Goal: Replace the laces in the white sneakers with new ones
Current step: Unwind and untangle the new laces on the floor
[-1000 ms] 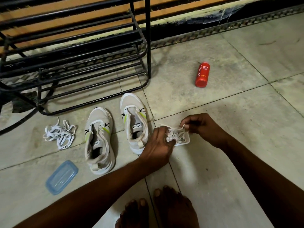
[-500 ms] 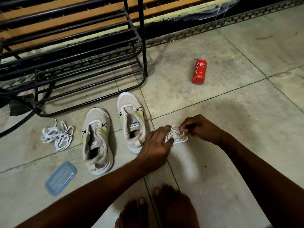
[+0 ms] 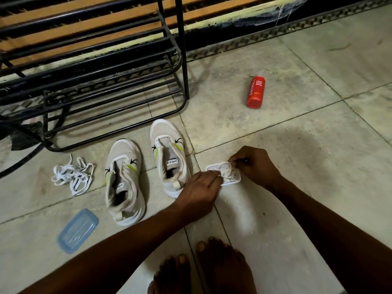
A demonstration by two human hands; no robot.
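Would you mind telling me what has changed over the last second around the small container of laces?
The lace strand stretched between the hands a second ago has gone back into the small container. The right hand now pinches the new laces at the far rim, and the left hand keeps its fingers at the near end. Sneakers, old laces, blue lid and red bottle lie as before.

This is looking like a home entryway or shoe corner: a black metal shoe rack (image 3: 101, 66) is standing against the wall on a worn tiled floor (image 3: 297, 145), a red body wash bottle (image 3: 256, 92) is lying nearby, and a person's bare feet (image 3: 203, 270) are resting on the tiles.
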